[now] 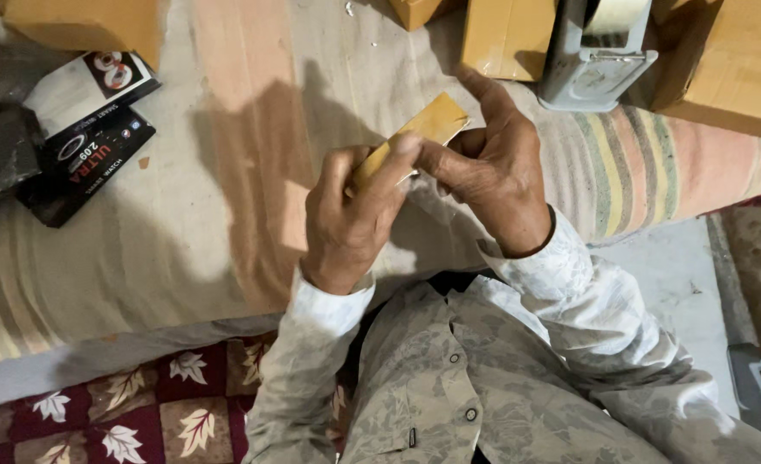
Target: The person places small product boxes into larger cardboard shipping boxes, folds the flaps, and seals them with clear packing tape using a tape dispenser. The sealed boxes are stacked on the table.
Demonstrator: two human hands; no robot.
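Tan flat cardboard piece [415, 137] pinched between left hand [350, 219] and right hand [492, 172], both grasping it. Grey tape dispenser [595, 56] just beyond right hand; black-and-white printed boxes [84, 129] well left of left hand. Nothing blocks the hands.

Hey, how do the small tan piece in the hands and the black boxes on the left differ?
The tan piece is plain, thin and flat, pinched between the left hand and right hand; the black boxes are printed, thicker, and lie untouched on the cloth. Both are rectangular.
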